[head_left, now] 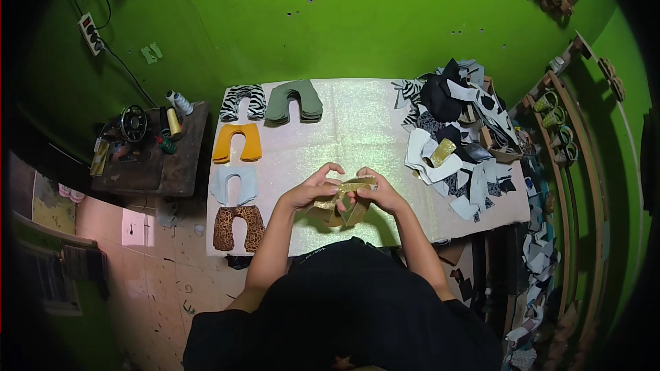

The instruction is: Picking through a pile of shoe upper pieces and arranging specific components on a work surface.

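Note:
Over the near part of the table, my left hand [311,192] and my right hand [383,196] face each other. Between them are gold glittery cut pieces [356,216], bent and partly overlapping. Thumbs and fingers of both hands pinch these pieces; my fingers hide how many there are. Along the table's left side lie U-shaped cut pieces in stacks: zebra-striped pieces [233,112], green pieces [313,105], yellow-orange pieces [224,151], pale grey-blue pieces [221,185] and leopard-print pieces [225,233].
The table [368,134] has a pale, shiny cover. On its right, a heap of offcuts [440,99] spreads around a box. A sewing machine [133,124] with thread spools [182,103] stands at the left. A wooden rack [579,144] with sandals [553,118] lines the right wall.

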Demonstrator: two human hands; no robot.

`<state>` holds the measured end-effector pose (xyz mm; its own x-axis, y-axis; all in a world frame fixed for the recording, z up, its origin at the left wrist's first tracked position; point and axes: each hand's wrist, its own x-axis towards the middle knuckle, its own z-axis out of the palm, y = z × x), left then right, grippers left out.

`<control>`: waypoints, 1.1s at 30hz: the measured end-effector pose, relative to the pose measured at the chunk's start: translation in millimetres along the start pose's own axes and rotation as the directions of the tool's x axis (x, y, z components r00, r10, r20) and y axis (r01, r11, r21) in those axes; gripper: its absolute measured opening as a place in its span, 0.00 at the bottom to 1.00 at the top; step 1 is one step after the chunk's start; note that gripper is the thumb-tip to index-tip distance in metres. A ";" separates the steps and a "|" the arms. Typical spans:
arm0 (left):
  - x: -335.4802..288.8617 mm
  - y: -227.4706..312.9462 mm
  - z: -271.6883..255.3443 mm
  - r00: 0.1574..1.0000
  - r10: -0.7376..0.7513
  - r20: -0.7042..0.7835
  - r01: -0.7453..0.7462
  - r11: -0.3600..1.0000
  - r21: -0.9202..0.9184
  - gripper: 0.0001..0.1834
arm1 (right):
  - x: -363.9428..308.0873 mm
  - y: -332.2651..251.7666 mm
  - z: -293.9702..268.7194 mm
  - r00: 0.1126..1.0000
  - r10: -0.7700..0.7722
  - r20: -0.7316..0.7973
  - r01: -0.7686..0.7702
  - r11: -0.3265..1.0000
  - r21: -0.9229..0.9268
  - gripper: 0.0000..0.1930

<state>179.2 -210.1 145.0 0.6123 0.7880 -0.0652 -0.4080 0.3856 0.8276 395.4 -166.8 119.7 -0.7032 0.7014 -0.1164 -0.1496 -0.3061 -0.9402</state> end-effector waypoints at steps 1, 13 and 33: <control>-0.6 2.3 0.4 1.000 -0.003 0.003 0.003 1.000 0.002 0.23 | -1.6 -1.8 2.4 0.998 0.004 0.065 -0.007 0.999 0.053 0.12; -0.5 22.5 22.7 0.989 -0.142 -0.047 0.149 0.904 0.402 0.28 | -1.0 -4.1 -3.3 0.974 0.101 0.201 -0.080 0.990 -0.112 0.21; -8.4 28.6 13.2 0.974 -0.007 -0.226 0.084 0.940 0.331 0.16 | 6.3 -9.9 16.2 0.992 -0.076 -0.099 0.063 0.990 -0.129 0.17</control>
<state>171.3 -212.0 176.6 0.4460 0.8734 -0.1956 -0.1083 0.2695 0.9569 381.2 -169.8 133.4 -0.6176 0.7828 -0.0757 -0.1031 -0.1760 -0.9790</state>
